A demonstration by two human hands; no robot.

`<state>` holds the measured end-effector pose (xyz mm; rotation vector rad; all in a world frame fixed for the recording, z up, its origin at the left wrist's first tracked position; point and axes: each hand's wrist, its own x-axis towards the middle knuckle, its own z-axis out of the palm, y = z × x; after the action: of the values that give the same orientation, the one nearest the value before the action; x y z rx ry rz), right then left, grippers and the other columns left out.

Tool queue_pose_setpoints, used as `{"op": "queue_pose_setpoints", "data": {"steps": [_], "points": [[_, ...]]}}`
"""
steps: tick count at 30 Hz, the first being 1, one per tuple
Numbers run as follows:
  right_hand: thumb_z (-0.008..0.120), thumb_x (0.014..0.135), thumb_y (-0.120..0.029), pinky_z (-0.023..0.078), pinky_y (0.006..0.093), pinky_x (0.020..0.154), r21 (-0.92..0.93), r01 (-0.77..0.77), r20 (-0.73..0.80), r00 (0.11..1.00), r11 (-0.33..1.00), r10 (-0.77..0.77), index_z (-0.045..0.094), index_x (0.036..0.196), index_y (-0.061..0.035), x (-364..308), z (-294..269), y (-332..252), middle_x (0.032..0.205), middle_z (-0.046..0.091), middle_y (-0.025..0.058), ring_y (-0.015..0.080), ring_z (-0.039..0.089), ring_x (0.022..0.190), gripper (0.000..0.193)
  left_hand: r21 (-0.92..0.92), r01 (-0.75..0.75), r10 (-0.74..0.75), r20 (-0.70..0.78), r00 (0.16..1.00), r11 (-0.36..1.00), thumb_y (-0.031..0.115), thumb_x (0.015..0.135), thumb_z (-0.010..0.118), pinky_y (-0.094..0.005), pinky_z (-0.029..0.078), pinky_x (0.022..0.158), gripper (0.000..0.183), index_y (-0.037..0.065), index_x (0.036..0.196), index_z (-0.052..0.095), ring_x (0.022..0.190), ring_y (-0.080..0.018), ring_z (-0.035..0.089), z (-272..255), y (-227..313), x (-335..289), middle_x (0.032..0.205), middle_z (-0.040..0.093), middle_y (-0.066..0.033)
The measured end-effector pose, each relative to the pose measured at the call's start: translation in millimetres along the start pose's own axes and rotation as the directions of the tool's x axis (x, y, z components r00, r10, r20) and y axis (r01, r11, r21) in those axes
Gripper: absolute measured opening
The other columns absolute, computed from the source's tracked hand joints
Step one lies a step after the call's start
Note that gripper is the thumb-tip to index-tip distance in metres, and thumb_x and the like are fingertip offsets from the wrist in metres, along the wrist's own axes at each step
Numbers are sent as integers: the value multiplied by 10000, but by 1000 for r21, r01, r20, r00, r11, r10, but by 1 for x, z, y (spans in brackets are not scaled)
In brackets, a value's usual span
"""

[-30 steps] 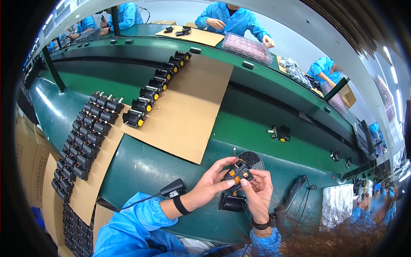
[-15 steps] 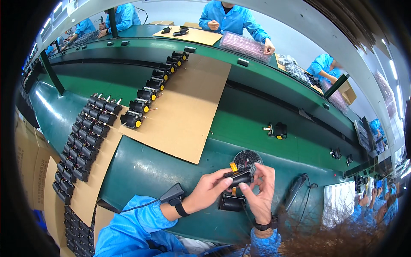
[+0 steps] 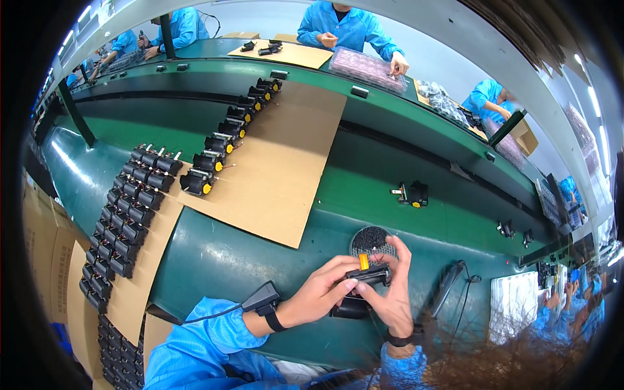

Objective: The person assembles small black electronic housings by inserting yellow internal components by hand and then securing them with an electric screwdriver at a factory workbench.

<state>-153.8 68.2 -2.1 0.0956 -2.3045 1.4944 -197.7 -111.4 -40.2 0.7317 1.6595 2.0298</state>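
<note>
Your left hand (image 3: 323,292) and right hand (image 3: 392,302) both pinch the black plastic housing (image 3: 368,275) | held just on your side of the round tub (image 3: 352,247) | a slipped grip could crease its orange flex tab (image 3: 363,261)

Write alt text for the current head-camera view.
A person's left hand and right hand hold a black part with an orange tab above a green workbench. Rows of black units lie on cardboard to the left, and a round tub of black pieces stands just beyond the hands. People in blue are across the bench.
</note>
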Motion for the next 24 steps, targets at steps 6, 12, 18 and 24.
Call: {"op": "queue_pose_setpoints", "data": {"steps": [6, 12, 18, 24], "points": [[683, 963, -165, 534, 283, 831, 270, -444, 213, 893, 854, 397, 327, 1572, -66, -7, -15, -2, 1080, 648, 64, 143, 630, 913, 712, 329, -304, 303, 56, 951, 894, 161, 1068, 533, -304, 522, 870, 333, -36, 1335, 564, 1079, -208, 590, -7, -7, 4, 1297, 512, -144], [860, 767, -116, 499, 423, 1034, -412, 322, 294, 932, 852, -211, 554, 1410, -55, -8, -27, -18, 1324, 580, 189, 343, 557, 1263, 715, -75, 17, -18, -1, 1000, 997, 158, 1080, 528, -214, 490, 655, 293, -37, 1286, 605, 778, -72, 600, -11, -2, 6, 1197, 554, -50], [867, 729, -118, 527, 448, 999, -422, 442, 426, 867, 792, -257, 649, 1299, -37, -8, -56, -7, 1324, 623, 149, 374, 624, 1173, 615, -247, 159, -135, 109, 985, 956, 230, 1095, 504, -232, 508, 692, 380, -2, 1388, 569, 864, -97, 619, -5, 7, 4, 1231, 549, -62], [826, 776, -87, 536, 390, 962, -595, -57, -27, 998, 802, 50, 617, 1280, -8, 16, -101, 50, 1262, 641, 193, 368, 643, 1148, 551, -276, 101, -84, 74, 994, 956, 243, 1094, 470, -248, 504, 763, 411, 25, 1442, 498, 978, -129, 633, -12, 2, 7, 1251, 544, -80]]}}
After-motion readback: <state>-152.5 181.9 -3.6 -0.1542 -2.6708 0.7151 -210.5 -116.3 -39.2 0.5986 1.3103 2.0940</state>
